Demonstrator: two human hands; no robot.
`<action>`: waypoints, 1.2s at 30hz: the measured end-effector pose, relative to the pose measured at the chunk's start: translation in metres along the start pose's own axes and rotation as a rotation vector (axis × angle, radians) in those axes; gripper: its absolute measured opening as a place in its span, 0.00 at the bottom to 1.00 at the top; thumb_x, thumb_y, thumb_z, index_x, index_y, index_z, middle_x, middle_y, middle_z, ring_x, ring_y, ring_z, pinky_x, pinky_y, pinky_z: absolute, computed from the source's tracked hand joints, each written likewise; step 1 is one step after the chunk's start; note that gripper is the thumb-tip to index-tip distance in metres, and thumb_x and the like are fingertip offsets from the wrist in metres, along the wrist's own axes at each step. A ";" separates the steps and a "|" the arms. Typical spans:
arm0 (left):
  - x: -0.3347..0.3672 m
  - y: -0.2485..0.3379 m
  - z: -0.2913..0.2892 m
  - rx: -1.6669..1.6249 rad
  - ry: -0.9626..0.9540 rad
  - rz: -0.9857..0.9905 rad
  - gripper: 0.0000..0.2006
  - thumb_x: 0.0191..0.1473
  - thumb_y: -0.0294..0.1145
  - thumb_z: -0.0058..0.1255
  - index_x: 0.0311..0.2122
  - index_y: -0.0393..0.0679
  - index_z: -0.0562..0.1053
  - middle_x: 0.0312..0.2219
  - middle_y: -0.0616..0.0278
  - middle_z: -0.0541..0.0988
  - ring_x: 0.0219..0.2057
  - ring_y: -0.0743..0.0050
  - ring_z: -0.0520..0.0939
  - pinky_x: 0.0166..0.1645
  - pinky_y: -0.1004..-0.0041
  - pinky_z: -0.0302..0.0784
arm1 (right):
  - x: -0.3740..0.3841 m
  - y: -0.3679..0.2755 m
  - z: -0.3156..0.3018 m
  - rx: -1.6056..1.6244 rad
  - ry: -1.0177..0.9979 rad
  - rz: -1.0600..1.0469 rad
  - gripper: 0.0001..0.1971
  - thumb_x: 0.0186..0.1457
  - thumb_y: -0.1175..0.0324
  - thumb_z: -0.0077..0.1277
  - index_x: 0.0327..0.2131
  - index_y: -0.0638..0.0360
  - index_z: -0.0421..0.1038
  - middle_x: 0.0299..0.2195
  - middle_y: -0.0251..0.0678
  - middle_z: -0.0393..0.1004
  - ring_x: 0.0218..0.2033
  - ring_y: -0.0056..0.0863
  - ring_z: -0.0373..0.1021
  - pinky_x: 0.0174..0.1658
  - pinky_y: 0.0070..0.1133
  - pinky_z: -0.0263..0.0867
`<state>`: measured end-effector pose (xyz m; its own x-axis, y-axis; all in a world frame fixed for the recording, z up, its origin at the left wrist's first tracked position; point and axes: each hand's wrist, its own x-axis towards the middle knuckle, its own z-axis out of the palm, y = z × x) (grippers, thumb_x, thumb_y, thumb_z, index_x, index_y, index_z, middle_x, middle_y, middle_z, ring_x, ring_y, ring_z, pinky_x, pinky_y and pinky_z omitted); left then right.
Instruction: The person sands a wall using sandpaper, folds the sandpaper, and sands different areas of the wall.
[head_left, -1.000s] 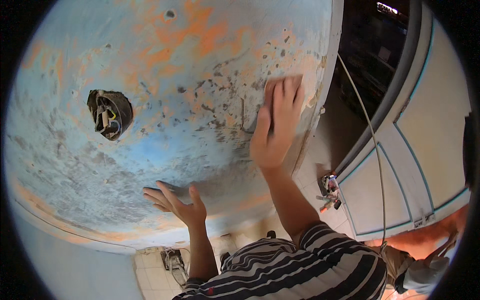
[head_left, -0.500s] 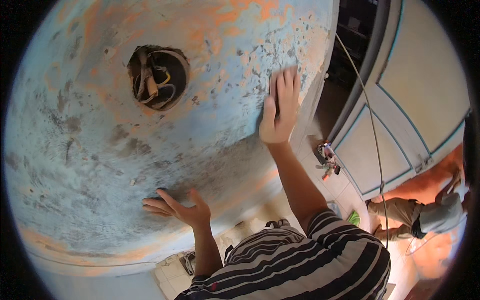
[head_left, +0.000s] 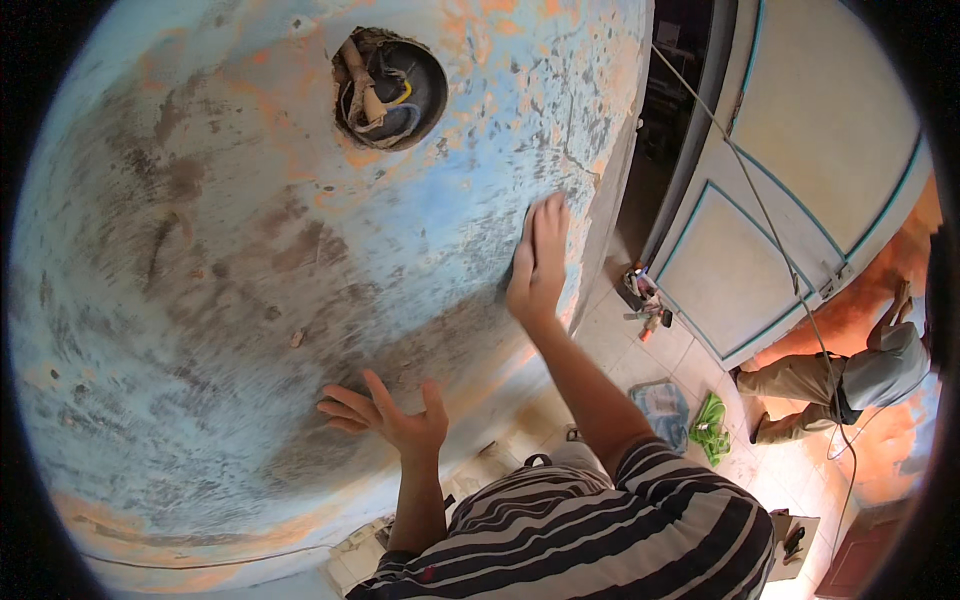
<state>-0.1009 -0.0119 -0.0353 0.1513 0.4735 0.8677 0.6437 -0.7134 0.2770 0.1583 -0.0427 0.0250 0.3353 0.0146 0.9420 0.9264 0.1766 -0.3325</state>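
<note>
Fingers (head_left: 552,222) of the right hand (head_left: 538,275), nearly together at 1 o'clock, meet the wall (head_left: 240,330), whether holding anything cannot be told; the left hand (head_left: 405,425) spreads, seemingly empty, at 7. Spanning 7 to 1, the wall looks rigid, probably crumbly round its 11 o'clock hole (head_left: 425,95); flatter parts suit palms.

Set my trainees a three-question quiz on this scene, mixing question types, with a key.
1. True or false: the left hand is spread open.
2. Multiple choice: what shows inside the round hole in the wall? A) a plant; B) wires; C) a light bulb.
3. Short answer: which of the person's hands is nearer to the pale, teal-lined door?

Key: 1. True. 2. B. 3. The right hand.
</note>
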 end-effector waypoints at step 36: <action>0.028 0.143 0.056 0.208 0.070 -0.290 0.42 0.58 0.48 0.57 0.71 0.43 0.53 0.72 0.37 0.41 0.73 0.32 0.39 0.68 0.33 0.40 | 0.095 0.074 -0.037 0.146 -0.139 0.043 0.26 0.66 0.65 0.44 0.62 0.74 0.60 0.66 0.60 0.58 0.69 0.68 0.44 0.68 0.53 0.38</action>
<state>0.0372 -0.0723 0.0053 -0.1065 0.5992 0.7935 0.7921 -0.4312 0.4320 0.2651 -0.0642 0.0881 0.3378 0.1592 0.9277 0.8737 0.3135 -0.3720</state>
